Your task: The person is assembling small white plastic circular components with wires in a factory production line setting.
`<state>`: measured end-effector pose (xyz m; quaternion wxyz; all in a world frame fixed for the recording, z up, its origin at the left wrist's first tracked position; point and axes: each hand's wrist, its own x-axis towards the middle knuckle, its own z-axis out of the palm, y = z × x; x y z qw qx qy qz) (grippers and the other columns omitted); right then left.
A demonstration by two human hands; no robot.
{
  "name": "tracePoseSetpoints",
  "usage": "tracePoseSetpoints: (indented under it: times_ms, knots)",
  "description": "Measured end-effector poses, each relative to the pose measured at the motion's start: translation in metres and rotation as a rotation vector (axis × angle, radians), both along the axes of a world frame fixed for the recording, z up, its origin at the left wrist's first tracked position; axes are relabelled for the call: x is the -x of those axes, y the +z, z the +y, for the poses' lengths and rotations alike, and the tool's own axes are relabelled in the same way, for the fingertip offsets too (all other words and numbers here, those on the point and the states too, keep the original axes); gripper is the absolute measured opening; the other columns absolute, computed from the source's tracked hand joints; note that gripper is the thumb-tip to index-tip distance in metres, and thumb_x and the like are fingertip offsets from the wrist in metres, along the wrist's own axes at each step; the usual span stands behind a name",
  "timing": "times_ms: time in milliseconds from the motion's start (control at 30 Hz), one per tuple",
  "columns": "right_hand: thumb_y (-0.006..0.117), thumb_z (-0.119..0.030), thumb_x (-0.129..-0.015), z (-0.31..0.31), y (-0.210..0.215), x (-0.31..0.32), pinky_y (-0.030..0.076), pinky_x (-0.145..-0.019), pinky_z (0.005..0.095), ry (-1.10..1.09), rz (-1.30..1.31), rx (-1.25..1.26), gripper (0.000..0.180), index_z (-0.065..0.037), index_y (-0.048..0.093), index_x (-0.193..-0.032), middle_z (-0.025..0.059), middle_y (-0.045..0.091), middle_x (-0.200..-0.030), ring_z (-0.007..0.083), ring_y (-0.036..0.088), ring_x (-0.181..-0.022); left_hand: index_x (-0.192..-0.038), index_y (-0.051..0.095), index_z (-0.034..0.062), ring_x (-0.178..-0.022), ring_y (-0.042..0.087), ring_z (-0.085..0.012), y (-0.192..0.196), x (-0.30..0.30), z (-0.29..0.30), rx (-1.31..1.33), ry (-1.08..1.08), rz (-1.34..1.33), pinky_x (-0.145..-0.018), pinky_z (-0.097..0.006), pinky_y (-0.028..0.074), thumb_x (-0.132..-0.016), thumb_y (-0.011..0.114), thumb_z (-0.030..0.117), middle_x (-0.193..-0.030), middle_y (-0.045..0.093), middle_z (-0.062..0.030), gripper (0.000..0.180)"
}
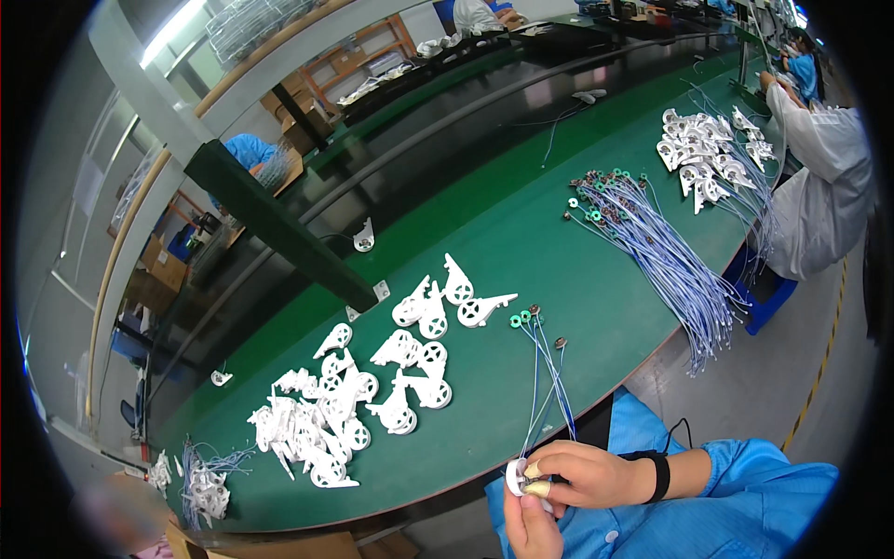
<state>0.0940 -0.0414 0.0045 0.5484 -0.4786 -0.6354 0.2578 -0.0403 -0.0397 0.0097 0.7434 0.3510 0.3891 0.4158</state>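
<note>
Near the bench's front edge, my left hand [531,533] grips a white round plastic housing [514,477] between thumb and fingers. My right hand [585,477], with yellowish covers on its fingertips and a black band at the wrist, pinches at the inner side of the same housing. What lies between those fingertips is too small to make out. Just beyond both hands, a few thin blue-white wires [549,387] with green and brown ring-shaped ends lie on the green bench [494,401]. Left of them spreads a heap of similar white housings [321,419] with pointed arms.
A thick bundle of blue-white wires [652,252] lies to the right. More white pieces [712,154] sit beyond it, beside a co-worker in a pale smock [829,186]. A dark green post [279,224] rises behind the heap. Wired white parts [207,492] lie at far left.
</note>
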Motion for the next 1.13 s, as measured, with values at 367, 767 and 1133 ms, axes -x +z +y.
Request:
tracePoseSetpoints:
  times_ms: [367,767,1133]
  knots:
    - [0.061,-0.004,-0.082,0.008,-0.004,0.001,0.048,-0.083,0.0339,0.064,-0.087,-0.045,0.031,0.004,0.054,-0.112,0.0155,0.056,-0.105,0.0296,0.058,-0.093,-0.142,0.024,0.0035,-0.054,0.041,-0.0038,0.003,0.003,0.011,0.083,0.021,-0.007,-0.042,-0.017,0.029,-0.1,0.035,0.027,-0.078,0.052,-0.0002,0.049]
    - [0.064,0.002,-0.07,0.013,-0.006,0.004,0.05,-0.075,0.0347,-0.012,-0.21,-0.134,0.028,0.0,0.059,-0.098,0.0114,0.058,-0.099,0.029,0.058,-0.084,-0.137,0.033,0.0002,-0.075,0.052,-0.0067,0.001,-0.006,0.009,-0.012,0.116,0.174,-0.061,-0.016,0.04,-0.101,0.036,0.033,-0.103,0.056,-0.0048,0.049]
    - [0.063,-0.003,-0.075,0.009,-0.014,0.01,0.045,-0.082,0.0382,-0.019,-0.167,-0.066,0.023,-0.002,0.06,-0.098,0.0092,0.059,-0.096,0.0287,0.057,-0.091,-0.141,0.022,0.0011,-0.108,0.05,-0.016,-0.006,-0.001,0.004,-0.132,-0.005,0.116,-0.088,-0.023,0.043,-0.1,0.037,0.034,-0.127,0.044,-0.0122,0.054]
